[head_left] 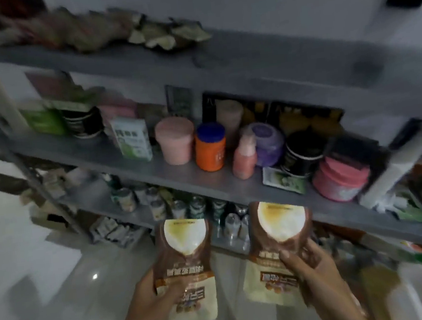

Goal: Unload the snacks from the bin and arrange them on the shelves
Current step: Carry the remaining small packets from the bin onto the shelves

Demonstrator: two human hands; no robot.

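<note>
I hold two alike snack pouches, brown on top and cream below, upright in front of the grey metal shelves (206, 178). My left hand (151, 296) grips the left pouch (185, 251) by its lower edge. My right hand (309, 264) grips the right pouch (277, 233) at its lower right side. Both pouches hang below the middle shelf, in front of the lower shelf with its row of cans (196, 208). The bin is not in view.
The middle shelf carries a pink tub (175, 142), an orange jar with a blue lid (210, 146), a pink spray bottle (245, 156), a purple jar, black tubs and a white-green carton (132, 139). Crumpled bags lie on the top shelf (165, 34). A glossy white floor lies at the left.
</note>
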